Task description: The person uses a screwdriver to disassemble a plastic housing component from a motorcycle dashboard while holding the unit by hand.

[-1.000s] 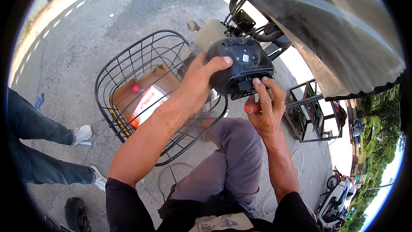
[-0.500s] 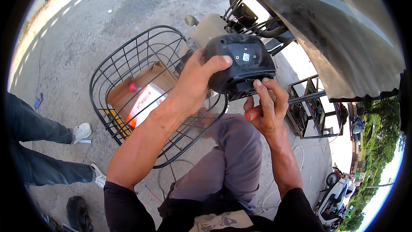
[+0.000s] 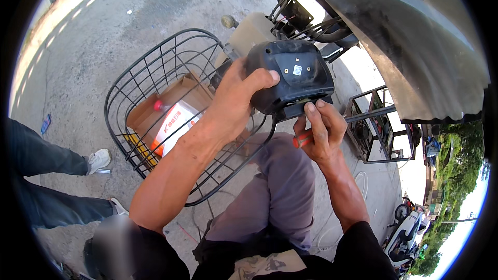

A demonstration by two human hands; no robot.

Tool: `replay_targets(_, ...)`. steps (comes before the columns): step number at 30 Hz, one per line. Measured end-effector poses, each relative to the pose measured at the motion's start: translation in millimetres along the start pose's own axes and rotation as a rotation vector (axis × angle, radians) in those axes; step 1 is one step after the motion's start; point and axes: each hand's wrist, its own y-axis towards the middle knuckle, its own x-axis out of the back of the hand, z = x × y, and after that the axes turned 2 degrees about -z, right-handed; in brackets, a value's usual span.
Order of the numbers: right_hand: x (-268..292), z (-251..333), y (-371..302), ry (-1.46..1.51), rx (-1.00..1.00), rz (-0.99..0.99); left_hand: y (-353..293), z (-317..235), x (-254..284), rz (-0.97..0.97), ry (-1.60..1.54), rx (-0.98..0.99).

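Observation:
My left hand (image 3: 241,85) grips a black plastic housing (image 3: 280,80) from its left side, thumb pressed on its face. On that face are small brass-coloured screw holes and a white square label (image 3: 297,70). A black flap (image 3: 295,111) along its lower edge stands a little away from the body, leaving a narrow gap. My right hand (image 3: 324,132) has its fingertips on this flap. Against its palm it also keeps a tool with a red handle (image 3: 302,139), whose other end I cannot make out.
Below and left is a black wire basket (image 3: 111,106) holding an open cardboard box (image 3: 142,111) and a white-and-orange package (image 3: 174,127). Handlebars with cables (image 3: 332,33) and a grey sheet (image 3: 410,36) are at upper right. A metal rack (image 3: 381,161) stands right; a person (image 3: 57,161) stands left.
The flap at the housing's lower edge has come outward under my right fingertips, widening the gap. A blurred shape has appeared at the lower left. My left hand keeps its grip.

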Motion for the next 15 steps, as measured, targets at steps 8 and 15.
replay_targets(8, 10, 4, -4, 0.061, -0.035, 0.170, -1, 0, -2, -0.039, -0.005, 0.000)
replay_targets(15, 11, 2, -7, 0.039, -0.046, 0.148, 0, 2, 0, -0.027, 0.008, 0.024)
